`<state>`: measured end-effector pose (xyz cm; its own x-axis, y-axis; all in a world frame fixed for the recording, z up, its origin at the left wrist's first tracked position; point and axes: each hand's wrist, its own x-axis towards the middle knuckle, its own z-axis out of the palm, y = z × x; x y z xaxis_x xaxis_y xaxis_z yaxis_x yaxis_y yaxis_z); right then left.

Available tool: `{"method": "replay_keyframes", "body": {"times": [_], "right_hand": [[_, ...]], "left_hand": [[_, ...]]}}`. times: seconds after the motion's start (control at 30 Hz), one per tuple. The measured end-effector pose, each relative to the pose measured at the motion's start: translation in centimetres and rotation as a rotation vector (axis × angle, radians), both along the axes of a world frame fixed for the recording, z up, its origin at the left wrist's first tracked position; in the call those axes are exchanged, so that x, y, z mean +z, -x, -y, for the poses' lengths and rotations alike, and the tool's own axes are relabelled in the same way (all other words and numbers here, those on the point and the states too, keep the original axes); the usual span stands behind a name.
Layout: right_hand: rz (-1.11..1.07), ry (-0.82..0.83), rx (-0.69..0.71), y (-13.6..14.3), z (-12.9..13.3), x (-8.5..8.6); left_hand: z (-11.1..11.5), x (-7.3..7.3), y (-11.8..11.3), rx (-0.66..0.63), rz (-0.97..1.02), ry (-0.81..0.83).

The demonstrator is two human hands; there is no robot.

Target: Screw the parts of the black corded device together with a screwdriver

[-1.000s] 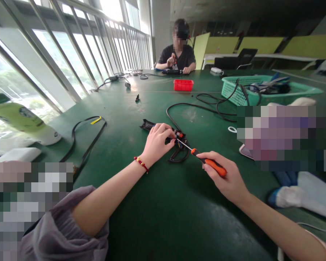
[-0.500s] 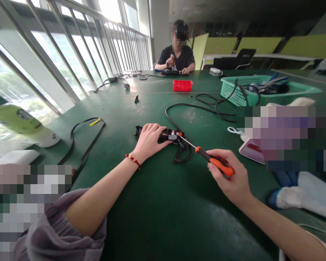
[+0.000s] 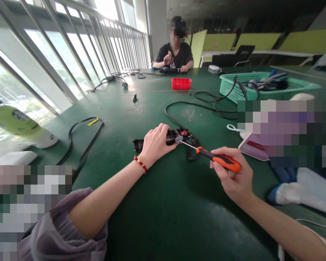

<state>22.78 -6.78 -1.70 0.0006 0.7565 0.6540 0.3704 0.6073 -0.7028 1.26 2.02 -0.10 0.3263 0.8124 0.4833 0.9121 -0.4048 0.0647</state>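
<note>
- Holding a screwdriver (image 3: 220, 159), the right hand (image 3: 235, 177) has its fingers closed around the black and orange handle, with the shaft pointing toward the left hand (image 3: 155, 145).
- The left hand spans a black handheld device (image 3: 172, 137); its fingers are partly curled over the far side and the thumb lies along the near side, holding the device against the worktop (image 3: 141, 214).
- The device lies near the middle of the worktop, one end showing past the left hand and the other, with a loop-shaped handle, beyond the thumb.
- The screwdriver's tip is at a small grey part (image 3: 178, 139) on the device; whether it sits in a screw is too small to tell.
- As for progress, the work looks partway through: the housing is open, with inner parts and wires exposed.
- What looks unfinished is the uncovered section around the grey part; nothing there is closed up.
- A small black piece (image 3: 135, 98) lies apart from the device, farther back, with a red box (image 3: 181, 83) beyond it to the right.
- A black cable (image 3: 190, 103) curves behind the device toward a green basket (image 3: 229, 90).
</note>
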Motion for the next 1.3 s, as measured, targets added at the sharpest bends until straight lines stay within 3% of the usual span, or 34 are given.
{"method": "replay_keyframes", "body": {"times": [0.27,0.43,0.57,0.73,0.9,1.1,1.2,1.3], "right_hand": [[0.015,0.074,0.067,-0.1,0.1,0.3],[-0.03,-0.018,-0.076,0.4,0.0,0.7],[-0.089,-0.007,0.006,0.5,0.0,0.8],[0.007,0.108,0.053,0.4,0.4,0.7],[-0.085,-0.032,-0.013,0.6,0.2,0.7],[0.02,0.102,0.043,0.7,0.5,0.9],[-0.044,-0.018,-0.029,0.8,0.5,0.9],[-0.087,-0.074,-0.005,0.6,0.2,0.7]], "left_hand": [[0.1,0.0,0.1,-0.018,-0.045,-0.004],[0.3,0.0,-0.1,-0.034,-0.059,-0.034],[0.6,0.2,-0.4,0.007,-0.059,-0.005],[0.9,0.4,-0.6,0.046,-0.072,0.046],[0.9,0.3,-0.5,0.047,-0.082,0.05],[0.8,0.3,-0.6,0.047,-0.091,0.043],[0.8,0.3,-0.5,0.043,-0.092,0.042],[0.7,0.3,-0.5,0.028,-0.091,0.037]]}}
